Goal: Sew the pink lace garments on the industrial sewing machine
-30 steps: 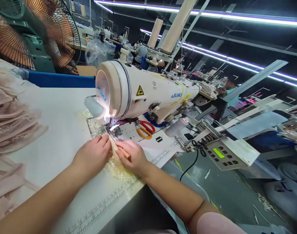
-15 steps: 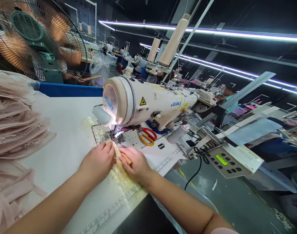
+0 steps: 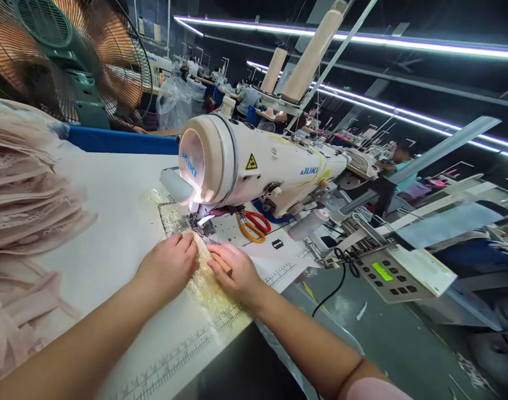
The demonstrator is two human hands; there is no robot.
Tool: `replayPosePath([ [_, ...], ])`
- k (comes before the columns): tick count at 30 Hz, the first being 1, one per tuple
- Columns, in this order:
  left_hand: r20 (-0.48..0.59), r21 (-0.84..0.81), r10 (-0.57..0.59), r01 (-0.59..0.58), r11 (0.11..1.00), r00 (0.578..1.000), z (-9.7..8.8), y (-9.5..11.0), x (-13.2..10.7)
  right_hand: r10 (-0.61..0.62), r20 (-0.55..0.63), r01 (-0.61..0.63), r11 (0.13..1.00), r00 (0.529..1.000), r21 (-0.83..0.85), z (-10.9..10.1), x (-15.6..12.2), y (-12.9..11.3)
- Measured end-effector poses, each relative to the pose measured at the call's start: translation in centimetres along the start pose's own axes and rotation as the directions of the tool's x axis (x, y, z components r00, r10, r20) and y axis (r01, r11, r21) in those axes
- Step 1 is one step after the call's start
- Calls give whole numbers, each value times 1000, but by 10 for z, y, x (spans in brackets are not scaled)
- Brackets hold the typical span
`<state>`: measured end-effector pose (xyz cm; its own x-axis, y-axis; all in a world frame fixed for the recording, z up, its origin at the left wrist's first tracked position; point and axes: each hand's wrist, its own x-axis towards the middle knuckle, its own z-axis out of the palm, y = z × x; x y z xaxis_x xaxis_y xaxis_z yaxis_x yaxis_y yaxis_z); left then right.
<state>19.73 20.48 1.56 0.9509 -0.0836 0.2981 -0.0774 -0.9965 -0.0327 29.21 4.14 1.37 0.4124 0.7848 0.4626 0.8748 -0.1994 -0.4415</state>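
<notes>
My left hand [image 3: 168, 265] is closed, its fingertips pinching a pale fabric strip [image 3: 202, 249] just in front of the needle area. In my right hand [image 3: 239, 275] is an awl with a wooden handle [image 3: 221, 263]; its thin tip points at the presser foot [image 3: 194, 220] and is hard to make out. Both hands rest close together on the bed of a white sewing machine [image 3: 254, 161], whose lamp lights the stitching spot. Shiny yellowish tape [image 3: 210, 297] covers the table under my hands. Part of the fabric is hidden by my fingers.
Piled pale pink garment pieces [image 3: 33, 189] lie at the left. Orange and red handled scissors [image 3: 254, 226] and a grey thread cone [image 3: 308, 224] are right of the needle. A control panel [image 3: 385, 272] juts out at the right. A caged fan [image 3: 70, 61] stands behind.
The camera view has shifted slightly, so the machine sits a little higher and further right. Both hands keep their grips beside the needle, with little visible movement.
</notes>
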Motion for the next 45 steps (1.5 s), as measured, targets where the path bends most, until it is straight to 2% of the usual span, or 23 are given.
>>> replayPosePath([
  [5,-58,27,29,-27,999,998,2,-1,0,33,-6,-32,999,999,36,-2,1,0],
  [15,-43,25,21,-20,1000,999,2,-1,1,71,-28,-69,993,997,93,-4,0,-2],
  [25,-45,4,40,-40,999,998,3,-5,1,26,-82,-20,997,996,77,-5,2,-3],
  [28,-54,37,70,-68,997,996,2,-5,2,4,-112,8,994,994,106,-5,2,-4],
  [32,-69,67,91,-86,994,993,1,-5,3,27,-106,-12,991,994,135,-5,3,-3],
  [37,-69,50,88,-84,995,994,2,-5,3,5,-110,14,985,994,171,-4,3,0],
  [45,-72,74,96,-91,993,993,3,-6,2,113,-71,-101,983,991,154,-6,5,-3],
])
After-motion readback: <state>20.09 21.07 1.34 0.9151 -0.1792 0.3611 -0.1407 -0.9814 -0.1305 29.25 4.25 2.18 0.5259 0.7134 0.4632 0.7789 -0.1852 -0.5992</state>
